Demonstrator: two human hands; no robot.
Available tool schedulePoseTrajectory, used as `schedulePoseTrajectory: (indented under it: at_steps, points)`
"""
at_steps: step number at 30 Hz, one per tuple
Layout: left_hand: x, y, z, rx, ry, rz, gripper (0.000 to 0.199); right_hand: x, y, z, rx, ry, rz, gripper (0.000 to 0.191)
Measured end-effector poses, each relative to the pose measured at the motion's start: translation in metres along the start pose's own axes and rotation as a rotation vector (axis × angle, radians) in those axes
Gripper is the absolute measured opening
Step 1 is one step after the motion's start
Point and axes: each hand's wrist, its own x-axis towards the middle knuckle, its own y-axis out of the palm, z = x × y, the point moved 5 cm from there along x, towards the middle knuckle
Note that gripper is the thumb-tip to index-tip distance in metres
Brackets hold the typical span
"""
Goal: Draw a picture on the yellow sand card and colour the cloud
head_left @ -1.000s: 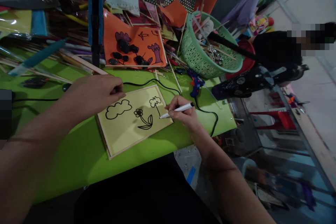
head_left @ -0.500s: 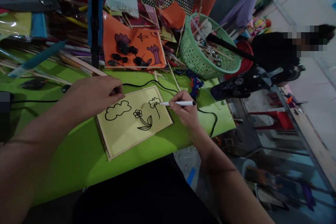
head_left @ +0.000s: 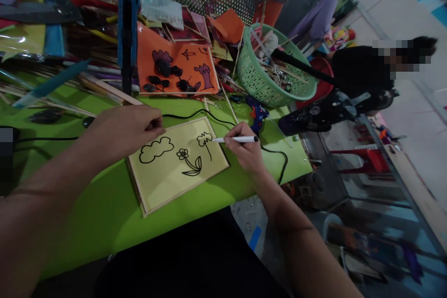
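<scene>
Right hand [head_left: 247, 152] grasps slim white marker [head_left: 245, 139] with black end, tip at the scalloped outline [head_left: 204, 139] on the right part of the yellow rectangular sheet [head_left: 167, 191] with pale strip border. Sheet lies on bright green tabletop [head_left: 101, 223], nearer the wearer than the orange drawn-on panel [head_left: 181, 58]. Left hand [head_left: 129, 123] at sheet's upper-left edge, fingers curled; can't tell if it's pinching anything.

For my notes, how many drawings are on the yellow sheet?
3: cloud shape beside the left hand, leafy flower in the middle, stemmed puffy shape near the marker. The left hand may hide more.
</scene>
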Motion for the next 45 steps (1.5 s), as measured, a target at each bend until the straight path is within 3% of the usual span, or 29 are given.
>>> schedulePoseTrajectory:
  at_steps: [20, 45]
  points:
    - [-0.0023, -0.0043, -0.0046, 0.002, 0.036, 0.043, 0.020, 0.0008, 0.0032, -0.0036, 0.017, 0.047, 0.026, 0.013]
    - [0.0012, 0.0025, 0.0029, 0.027, 0.050, -0.019, 0.026, 0.0009, 0.0006, 0.0015, 0.008, 0.030, 0.018, 0.012]
